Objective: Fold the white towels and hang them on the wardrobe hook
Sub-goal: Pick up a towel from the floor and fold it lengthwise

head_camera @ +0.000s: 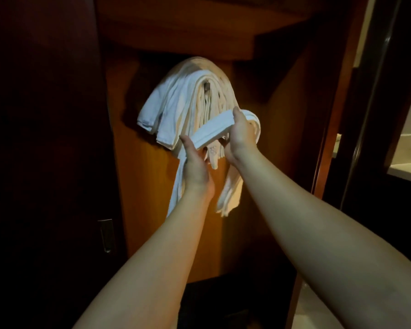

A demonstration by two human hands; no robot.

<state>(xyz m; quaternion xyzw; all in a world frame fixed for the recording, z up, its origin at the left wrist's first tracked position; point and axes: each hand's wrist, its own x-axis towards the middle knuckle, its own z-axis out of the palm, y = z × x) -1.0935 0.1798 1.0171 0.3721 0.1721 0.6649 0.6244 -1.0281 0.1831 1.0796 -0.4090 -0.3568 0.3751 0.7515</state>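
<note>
Both hands hold a folded white towel [212,132] before the wardrobe panel [140,186]: the left hand [195,162] cups its lower end, the right hand [241,134] grips its upper end. Behind it, more white towels [176,103] hang bunched over the hook [207,86].

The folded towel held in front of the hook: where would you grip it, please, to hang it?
Grip the folded towel at its two short ends, as the left hand and right hand do now. It is a long, narrow strip, so the free middle could probably drape over the hook.

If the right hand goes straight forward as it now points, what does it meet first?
Most likely the hanging towels on the hook: the right hand, holding the folded towel, already reaches toward them. Depth is unclear.
</note>
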